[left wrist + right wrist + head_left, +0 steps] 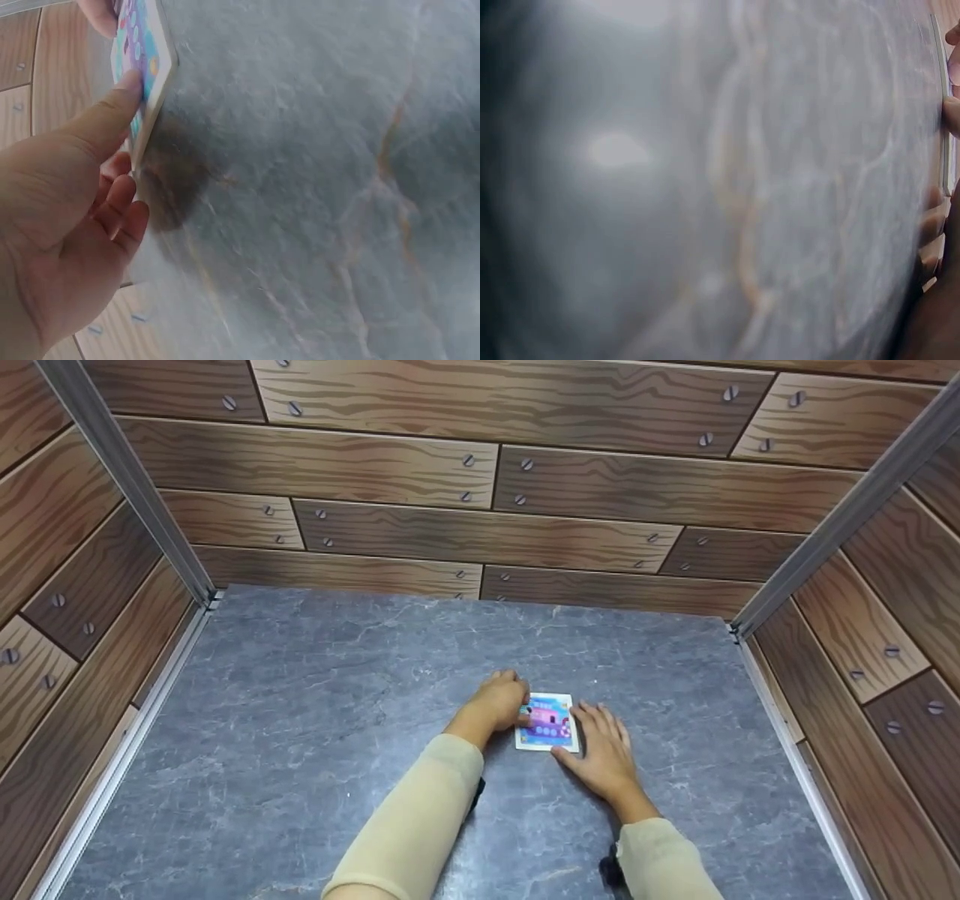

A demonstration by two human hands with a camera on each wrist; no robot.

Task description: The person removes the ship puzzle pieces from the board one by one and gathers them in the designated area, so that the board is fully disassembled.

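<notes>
A small square board with a white border and a pink, blue and purple print lies in front of me, its kind not clear. My left hand pinches its left side. In the left wrist view, the thumb of the left hand presses on the printed face of the board, the other fingers curling at and below its pale edge. Along the right side rests my right hand, fingers fairly straight, thumb at the near right corner. Only part of the right hand shows in the right wrist view.
Grey marbled tabletop surrounds the board. A wood-print wall closes off the back, with similar panels at both sides. Metal posts stand at the rear corners.
</notes>
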